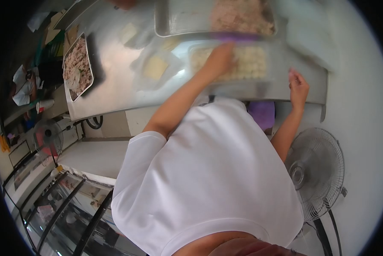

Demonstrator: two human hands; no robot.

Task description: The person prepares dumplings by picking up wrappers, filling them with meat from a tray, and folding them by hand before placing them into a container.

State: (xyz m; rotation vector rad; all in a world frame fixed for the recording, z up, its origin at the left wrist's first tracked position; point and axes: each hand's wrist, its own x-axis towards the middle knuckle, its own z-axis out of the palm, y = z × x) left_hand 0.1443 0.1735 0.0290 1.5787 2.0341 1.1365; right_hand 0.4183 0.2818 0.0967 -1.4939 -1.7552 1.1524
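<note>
My left hand (220,59) is over a tray of small pale round dough pieces (253,62), set in rows. Motion smears its fingers, so whether it grips anything is hidden. To the right of that tray, my right hand (300,87) is raised near the table's front edge, its fingers loosely bent and apart, with nothing visible in them. Behind the dough pieces lies a blurred purple strip (238,37). A larger metal tray (178,33) stands beyond it, with a pinkish minced filling (242,17) heaped at its right.
Left on the metal table (110,85) are pale yellow square sheets (156,67) on thin film and another tray of minced filling (78,64). Part of another person's hand (124,3) shows at the far edge. A fan (315,170) stands at my right; a wall (362,106) rises beyond.
</note>
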